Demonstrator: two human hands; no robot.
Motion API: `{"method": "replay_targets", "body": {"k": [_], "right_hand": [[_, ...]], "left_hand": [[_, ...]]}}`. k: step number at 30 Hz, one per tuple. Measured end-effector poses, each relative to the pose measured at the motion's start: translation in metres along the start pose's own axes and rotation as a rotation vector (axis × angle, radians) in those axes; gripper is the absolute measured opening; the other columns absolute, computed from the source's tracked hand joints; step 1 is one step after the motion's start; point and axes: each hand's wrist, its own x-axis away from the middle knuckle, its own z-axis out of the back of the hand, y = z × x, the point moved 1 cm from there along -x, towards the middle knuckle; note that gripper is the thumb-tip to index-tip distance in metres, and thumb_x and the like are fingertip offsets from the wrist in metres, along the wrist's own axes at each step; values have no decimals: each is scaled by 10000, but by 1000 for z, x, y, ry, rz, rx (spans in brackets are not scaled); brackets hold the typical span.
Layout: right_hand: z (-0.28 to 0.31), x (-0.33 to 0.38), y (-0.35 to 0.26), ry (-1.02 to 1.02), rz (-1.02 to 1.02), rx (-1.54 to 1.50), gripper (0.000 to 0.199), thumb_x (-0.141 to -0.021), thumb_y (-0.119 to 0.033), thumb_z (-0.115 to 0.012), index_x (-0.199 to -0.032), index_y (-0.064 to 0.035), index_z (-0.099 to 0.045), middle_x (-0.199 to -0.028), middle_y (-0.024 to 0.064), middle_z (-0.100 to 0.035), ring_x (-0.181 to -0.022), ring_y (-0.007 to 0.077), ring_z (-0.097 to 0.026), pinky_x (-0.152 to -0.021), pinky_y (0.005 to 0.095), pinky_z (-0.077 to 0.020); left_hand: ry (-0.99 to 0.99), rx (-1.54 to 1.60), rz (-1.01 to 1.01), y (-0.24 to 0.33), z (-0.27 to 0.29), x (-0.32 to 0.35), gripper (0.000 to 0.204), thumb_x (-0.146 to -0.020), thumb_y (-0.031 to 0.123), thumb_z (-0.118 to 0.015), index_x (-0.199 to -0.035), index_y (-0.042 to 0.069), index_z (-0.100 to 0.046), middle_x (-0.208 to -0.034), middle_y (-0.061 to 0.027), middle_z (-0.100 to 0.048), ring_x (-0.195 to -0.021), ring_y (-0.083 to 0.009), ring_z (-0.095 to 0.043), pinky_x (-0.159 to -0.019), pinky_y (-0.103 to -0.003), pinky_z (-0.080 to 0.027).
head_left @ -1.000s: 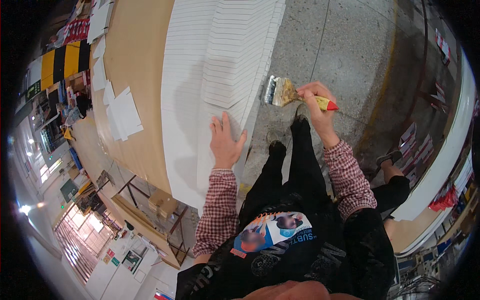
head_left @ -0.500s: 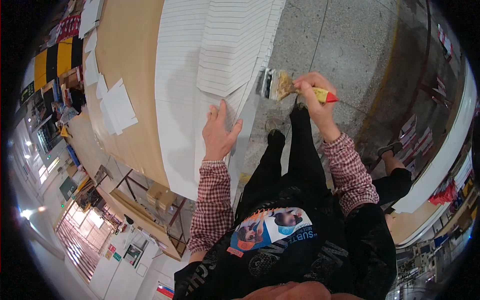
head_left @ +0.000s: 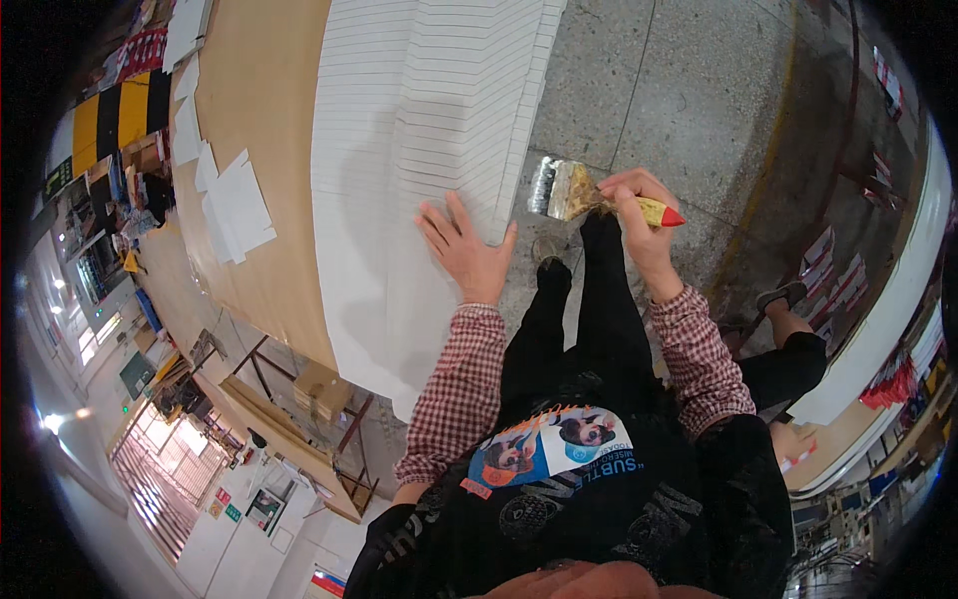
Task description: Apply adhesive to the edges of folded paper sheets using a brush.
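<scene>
My left hand (head_left: 466, 258) lies flat with its fingers spread over a stack of white sheets (head_left: 439, 130). The sheets overlap in many thin steps, so their edges make close-set lines, angled along the middle. The thumb reaches to the stack's right edge. My right hand (head_left: 644, 205) grips a wide flat paintbrush (head_left: 582, 190) by its yellow, red-tipped handle. Its bristle end points left, just right of the sheets' edge and apart from them as seen here. The bristles look dark and shiny, and yellowish residue covers the ferrule.
Under the sheets is a tan tabletop (head_left: 259, 90). Cut white card pieces (head_left: 239, 205) lie along its left side. Another person's leg (head_left: 791, 309) shows at the right, beside a second, pale-edged table (head_left: 878, 349). Stacked brown cardboard (head_left: 321, 392) stands at lower left.
My left hand has moved right to the sheets' edge. The upper sheets' pointed lower end no longer stands out from those beneath. The right hand with the paintbrush has dropped slightly lower in view.
</scene>
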Motion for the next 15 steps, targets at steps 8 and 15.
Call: {"method": "replay_targets", "body": {"k": [8, 15], "right_hand": [[0, 7, -2, -24, 56, 32, 127, -835, -45, -557, -738, 18, -609, -790, 99, -640, -731, 168, -602, -666, 289, -466], [-17, -9, 0, 20, 125, 47, 126, -840, -51, -562, -743, 18, -604, -793, 104, -640, -747, 180, -605, -679, 290, -466]], "left_hand": [[-196, 12, -21, -35, 16, 35, 944, -746, 449, -700, -1458, 55, -222, -1455, -348, -170, -1328, -522, -202, -1076, -537, -229], [-362, 201, -91, -61, 47, 17, 808, -792, 411, -655, -1439, 77, -304, -1393, -339, -328, -1285, -510, -317, -1029, -460, -342]]}}
